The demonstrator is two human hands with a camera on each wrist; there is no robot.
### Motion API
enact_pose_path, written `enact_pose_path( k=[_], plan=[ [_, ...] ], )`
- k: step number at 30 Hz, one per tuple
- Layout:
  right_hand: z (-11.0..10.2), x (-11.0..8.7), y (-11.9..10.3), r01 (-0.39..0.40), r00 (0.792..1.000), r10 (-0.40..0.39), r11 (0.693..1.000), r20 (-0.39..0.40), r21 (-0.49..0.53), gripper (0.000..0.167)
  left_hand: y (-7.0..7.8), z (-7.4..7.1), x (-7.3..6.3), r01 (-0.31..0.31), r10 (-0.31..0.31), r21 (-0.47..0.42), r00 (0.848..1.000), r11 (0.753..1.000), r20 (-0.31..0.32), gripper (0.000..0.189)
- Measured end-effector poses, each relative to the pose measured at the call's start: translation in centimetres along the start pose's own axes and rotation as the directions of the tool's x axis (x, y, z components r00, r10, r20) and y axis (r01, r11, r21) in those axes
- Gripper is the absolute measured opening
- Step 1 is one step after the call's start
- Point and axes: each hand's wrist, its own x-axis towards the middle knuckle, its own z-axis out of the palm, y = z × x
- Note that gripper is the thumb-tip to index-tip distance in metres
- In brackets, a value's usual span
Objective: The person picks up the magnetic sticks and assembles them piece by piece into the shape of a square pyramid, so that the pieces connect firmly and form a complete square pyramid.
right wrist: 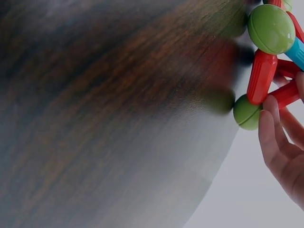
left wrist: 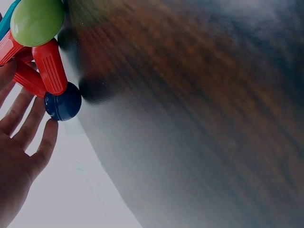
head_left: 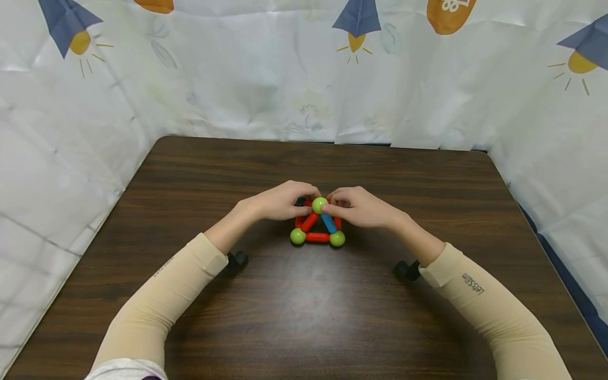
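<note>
A frame of magnetic sticks and balls stands mid-table in the head view, with a red stick (head_left: pixel 317 237) along its front between two green balls (head_left: pixel 297 236). A slanting red stick (head_left: pixel 310 222) and a blue stick (head_left: pixel 329 222) meet at a raised green ball (head_left: pixel 320 205). My left hand (head_left: pixel 284 201) holds the frame's left side, thumb in front and fingers behind; one fingertip touches a navy ball (left wrist: pixel 63 102) in the left wrist view. My right hand (head_left: pixel 364 208) grips the right side, its thumb at the raised ball, fingers near a rear green ball (right wrist: pixel 248 112).
The dark wood-grain table (head_left: pixel 313 322) spreads around the frame. White printed curtains (head_left: pixel 266 79) hang behind it and along both sides. Black wrist mounts (head_left: pixel 237 259) sit under both forearms, which wear beige sleeves (head_left: pixel 163 295).
</note>
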Motion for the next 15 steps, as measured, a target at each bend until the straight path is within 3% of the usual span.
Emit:
enact_pose_path(
  k=[15],
  plan=[
    [0.05,0.09,-0.08,-0.003,1.0,0.003,1.0,0.015,0.002,0.042,0.44,-0.09,-0.03,0.011,-0.011,0.004,1.0,1.0,-0.003,0.015]
  ],
)
